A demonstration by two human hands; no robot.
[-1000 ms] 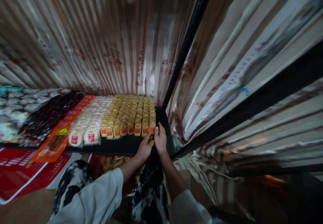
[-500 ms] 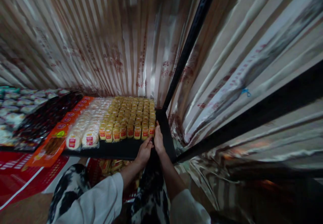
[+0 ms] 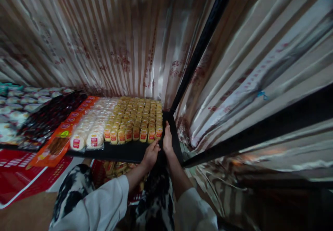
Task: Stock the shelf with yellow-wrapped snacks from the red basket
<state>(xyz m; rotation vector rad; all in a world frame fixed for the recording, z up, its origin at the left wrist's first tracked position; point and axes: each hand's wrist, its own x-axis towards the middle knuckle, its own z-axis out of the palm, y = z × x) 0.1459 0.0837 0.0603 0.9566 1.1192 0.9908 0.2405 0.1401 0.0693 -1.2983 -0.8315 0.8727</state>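
Note:
Rows of small yellow wrapped snack packets (image 3: 135,120) with red labels stand tightly packed at the right end of a black shelf (image 3: 111,151). My left hand (image 3: 151,154) is at the front right corner of these rows, its fingertips beside the last front packet; whether they touch it I cannot tell. Just right of the rows, my right hand (image 3: 168,139) is held upright on edge with fingers stretched out, a narrow gap between it and the packets. Neither hand visibly holds a packet.
Left of the yellow rows lie clear-wrapped white round cakes (image 3: 93,137), an orange snack bag (image 3: 56,144) and dark shiny packets (image 3: 49,116). Under the shelf is a red basket (image 3: 97,173) with more yellow packets. A black post (image 3: 203,47) and striped curtain (image 3: 135,43) border the shelf.
My right hand has moved slightly away from the side of the yellow rows. My left hand stays near the front corner. The whole view has shifted a little.

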